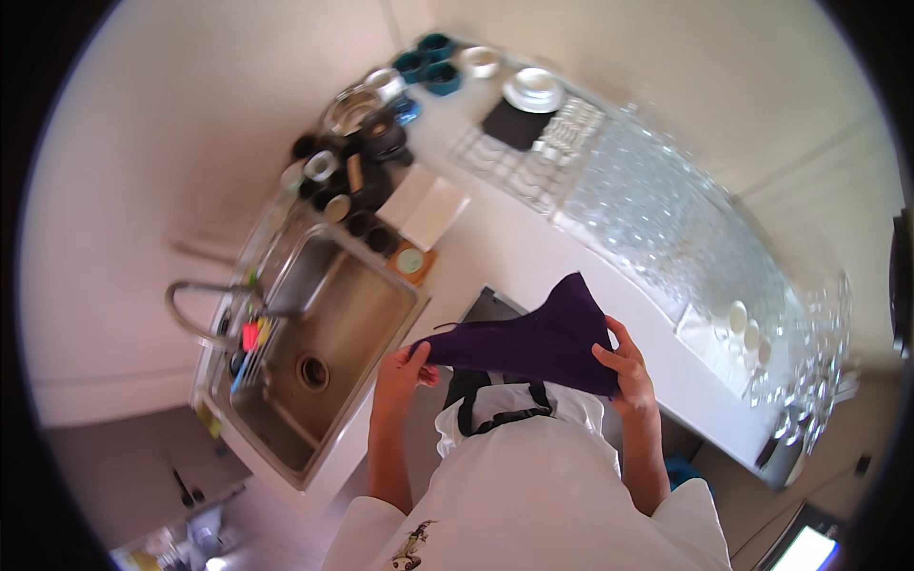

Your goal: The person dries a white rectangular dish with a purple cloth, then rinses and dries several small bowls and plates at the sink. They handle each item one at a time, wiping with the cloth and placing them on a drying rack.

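Observation:
A dark purple cloth is stretched between my two hands, in front of my waist. Its left end is pinched between the thumb and fingers of my left hand. My right hand grips the cloth's right side, thumb on top. One corner of the fabric points up and away from me, past the right hand. Below the cloth, a black strap shows at the waist of my white shirt. The counter edge lies just beyond the cloth.
To the left is a stainless steel sink with a curved faucet. Cups and pots crowd the corner beside a white tray. Many clear glasses line the right counter. White plates and teal cups stand farther back.

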Demonstrator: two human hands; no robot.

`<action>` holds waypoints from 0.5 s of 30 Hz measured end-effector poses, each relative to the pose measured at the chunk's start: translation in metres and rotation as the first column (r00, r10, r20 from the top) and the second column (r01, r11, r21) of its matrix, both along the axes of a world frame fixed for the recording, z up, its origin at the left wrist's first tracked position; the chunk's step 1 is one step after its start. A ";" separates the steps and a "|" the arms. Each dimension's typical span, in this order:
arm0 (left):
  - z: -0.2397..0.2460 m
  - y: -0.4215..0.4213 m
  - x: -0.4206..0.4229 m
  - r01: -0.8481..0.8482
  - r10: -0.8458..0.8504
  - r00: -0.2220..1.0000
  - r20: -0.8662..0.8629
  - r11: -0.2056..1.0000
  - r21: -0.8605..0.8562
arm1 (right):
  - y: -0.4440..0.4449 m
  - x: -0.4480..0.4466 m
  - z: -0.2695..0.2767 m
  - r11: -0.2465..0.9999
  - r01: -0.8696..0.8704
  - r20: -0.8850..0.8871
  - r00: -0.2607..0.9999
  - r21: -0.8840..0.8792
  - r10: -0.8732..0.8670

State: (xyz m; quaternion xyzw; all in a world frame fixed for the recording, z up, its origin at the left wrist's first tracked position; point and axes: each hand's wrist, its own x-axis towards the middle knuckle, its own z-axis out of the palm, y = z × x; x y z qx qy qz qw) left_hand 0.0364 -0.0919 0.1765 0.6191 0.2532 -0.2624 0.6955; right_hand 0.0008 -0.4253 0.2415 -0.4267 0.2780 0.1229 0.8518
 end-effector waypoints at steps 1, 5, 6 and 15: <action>0.000 -0.012 0.010 0.010 -0.011 0.998 0.056 1.000 0.016 | -0.011 -0.011 -0.001 0.997 0.083 -0.029 0.996 -0.010 -0.083; 0.009 -0.055 0.044 0.129 -0.116 0.978 0.175 0.989 -0.066 | -0.047 -0.052 -0.012 0.913 0.407 -0.179 0.897 -0.027 -0.405; 0.013 -0.064 0.050 0.158 -0.142 0.972 0.186 0.984 -0.078 | -0.054 -0.059 -0.016 0.895 0.442 -0.206 0.872 -0.057 -0.444; 0.039 -0.140 0.129 0.316 -0.285 0.929 0.236 0.943 -0.108 | -0.097 -0.050 -0.015 0.802 0.596 -0.028 0.802 -0.039 -0.597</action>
